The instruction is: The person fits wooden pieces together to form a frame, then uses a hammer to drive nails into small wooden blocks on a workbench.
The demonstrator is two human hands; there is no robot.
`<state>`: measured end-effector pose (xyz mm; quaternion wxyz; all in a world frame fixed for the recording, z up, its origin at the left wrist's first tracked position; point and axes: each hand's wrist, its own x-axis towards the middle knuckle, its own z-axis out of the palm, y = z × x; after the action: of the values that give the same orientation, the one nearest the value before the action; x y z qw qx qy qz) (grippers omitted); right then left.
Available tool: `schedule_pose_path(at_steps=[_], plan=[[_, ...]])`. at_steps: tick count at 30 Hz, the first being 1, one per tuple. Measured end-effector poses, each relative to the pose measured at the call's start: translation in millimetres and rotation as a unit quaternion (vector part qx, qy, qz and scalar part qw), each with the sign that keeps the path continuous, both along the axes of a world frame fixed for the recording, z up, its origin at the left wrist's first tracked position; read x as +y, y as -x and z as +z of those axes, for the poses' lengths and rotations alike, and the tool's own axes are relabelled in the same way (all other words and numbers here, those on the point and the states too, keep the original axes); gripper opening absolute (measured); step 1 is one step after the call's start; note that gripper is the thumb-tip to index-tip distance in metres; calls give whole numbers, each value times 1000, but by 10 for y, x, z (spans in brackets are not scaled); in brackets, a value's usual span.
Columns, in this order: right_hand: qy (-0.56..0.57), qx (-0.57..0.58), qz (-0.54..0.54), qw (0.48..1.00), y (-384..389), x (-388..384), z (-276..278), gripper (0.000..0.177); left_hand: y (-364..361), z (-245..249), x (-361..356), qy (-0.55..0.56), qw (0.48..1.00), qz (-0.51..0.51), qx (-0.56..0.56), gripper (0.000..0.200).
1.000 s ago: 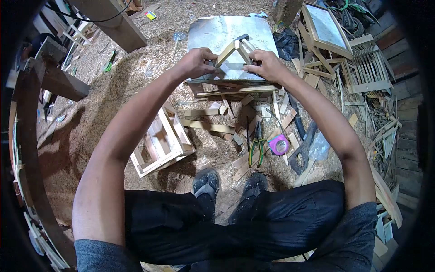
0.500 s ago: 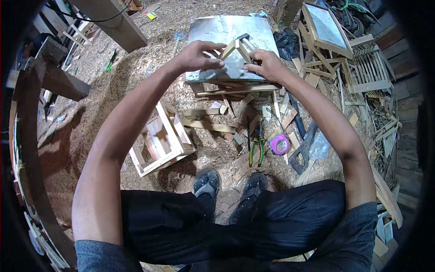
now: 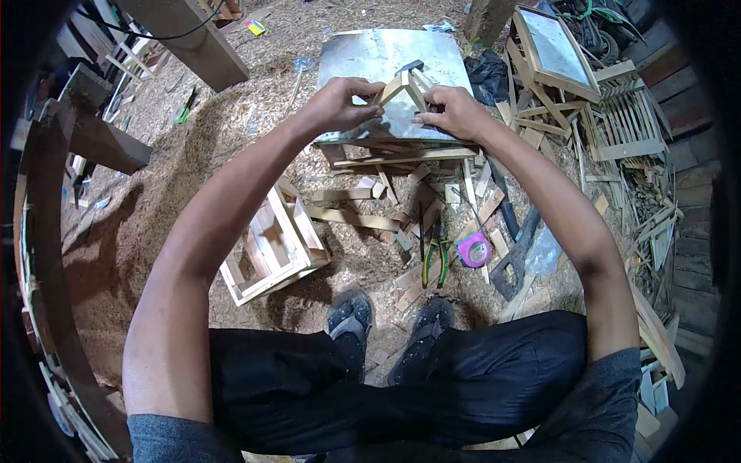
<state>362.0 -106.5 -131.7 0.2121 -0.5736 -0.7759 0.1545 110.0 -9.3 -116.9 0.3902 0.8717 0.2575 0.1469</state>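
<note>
Two short wooden strips (image 3: pixel 415 94) meet in a peak above a pale metal-topped low table (image 3: pixel 351 58). My left hand (image 3: pixel 347 104) pinches the left strip between thumb and fingers. On the other side, my right hand (image 3: pixel 453 113) holds the lower end of the right strip, thumb toward me. Just behind the peak lies a hammer (image 3: pixel 410 67), its dark head showing and its handle partly hidden by the wood.
A wooden frame (image 3: pixel 279 239) stands on the shavings at left. Near my feet lie pliers (image 3: pixel 435 262), a pink tape measure (image 3: pixel 473 251) and a handsaw (image 3: pixel 515 258). Scrap wood surrounds them. A framed panel (image 3: pixel 556 50) leans at upper right; a post (image 3: pixel 189 38) rises upper left.
My left hand has shifted slightly down and now closes on the left strip, where its fingers were more spread. The peak sits a little lower. The whole view has moved slightly.
</note>
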Motion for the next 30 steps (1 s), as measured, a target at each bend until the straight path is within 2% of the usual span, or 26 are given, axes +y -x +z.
schedule_pose_path(at_steps=[7,9,15,25,30], plan=[[4,-2,26,1000,-95,11,0,43,-9,-60,43,-3,1000,-16,-6,45],[0,1,27,1000,-101,19,-14,43,-12,-79,51,-40,999,-22,-24,46],[-4,-8,36,999,-98,12,28,41,-19,-71,39,-6,1000,3,-1,46],[-12,-21,30,999,-77,-1,20,41,-44,-49,29,-16,1000,10,24,45],[-6,-9,12,1000,-68,-9,11,41,-72,-32,93,-21,999,-29,1,42]])
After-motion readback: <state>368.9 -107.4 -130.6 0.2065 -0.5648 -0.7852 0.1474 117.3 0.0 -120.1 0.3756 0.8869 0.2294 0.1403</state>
